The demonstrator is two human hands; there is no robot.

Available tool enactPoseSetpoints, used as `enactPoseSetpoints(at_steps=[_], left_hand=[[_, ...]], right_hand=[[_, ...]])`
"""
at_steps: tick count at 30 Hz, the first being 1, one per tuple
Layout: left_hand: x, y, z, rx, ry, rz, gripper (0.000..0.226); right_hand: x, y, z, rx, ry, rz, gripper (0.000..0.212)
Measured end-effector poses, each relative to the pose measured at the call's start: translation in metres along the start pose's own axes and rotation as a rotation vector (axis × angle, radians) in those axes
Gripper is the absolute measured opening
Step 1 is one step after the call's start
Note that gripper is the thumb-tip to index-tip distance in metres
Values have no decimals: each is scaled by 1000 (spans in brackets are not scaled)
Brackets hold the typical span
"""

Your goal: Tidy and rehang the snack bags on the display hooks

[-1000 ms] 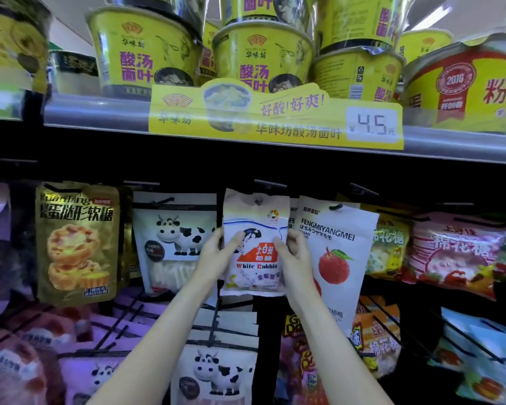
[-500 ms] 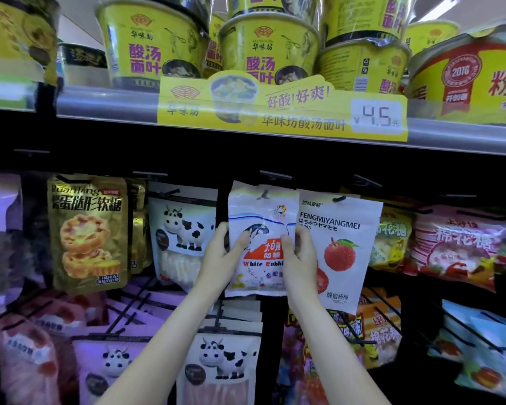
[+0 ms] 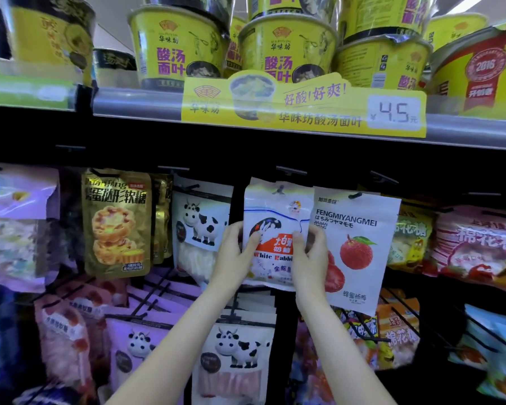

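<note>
between neighbouring bags, both hands [image 3: 275, 252] round white rabbit bag [image 3: 276, 211]

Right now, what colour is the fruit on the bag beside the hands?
Red, with a green leaf, on the white bag, in the head view.

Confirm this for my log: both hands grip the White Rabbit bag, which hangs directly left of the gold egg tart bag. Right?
Not quite. Both the left hand and right hand do grip the White Rabbit bag, but the head view shows it hanging directly left of the Fengmiyangmei bag. The gold egg tart bag hangs farther left, beyond a cow-print bag.
</note>
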State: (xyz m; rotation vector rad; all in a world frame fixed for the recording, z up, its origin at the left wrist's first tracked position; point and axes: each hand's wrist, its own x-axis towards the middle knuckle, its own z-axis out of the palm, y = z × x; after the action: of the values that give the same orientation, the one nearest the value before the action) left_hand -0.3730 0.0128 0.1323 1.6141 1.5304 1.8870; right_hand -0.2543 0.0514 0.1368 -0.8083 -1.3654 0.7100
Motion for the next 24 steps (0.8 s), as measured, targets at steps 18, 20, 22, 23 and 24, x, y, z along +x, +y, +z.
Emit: enactPoseSetpoints(at_steps=[18,20,22,23,24], left_hand=[[-8,-65,-162,268,-4,155,50],[-7,-71,-173,245,-63,130,51],[-8,-76,-179,244,-120,112,54],[-8,-78,-180,250,-141,104,56],[-9,-79,-179,262,-154,100,57]], right_hand=[[-37,8,148,-39,-1,126,21],[-36,5,146,-64,117,129,26],[-37,-1,143,-85,174,136,31],[-37,-3,143,-86,177,140,30],[-38,-2,144,-79,180,154,28]])
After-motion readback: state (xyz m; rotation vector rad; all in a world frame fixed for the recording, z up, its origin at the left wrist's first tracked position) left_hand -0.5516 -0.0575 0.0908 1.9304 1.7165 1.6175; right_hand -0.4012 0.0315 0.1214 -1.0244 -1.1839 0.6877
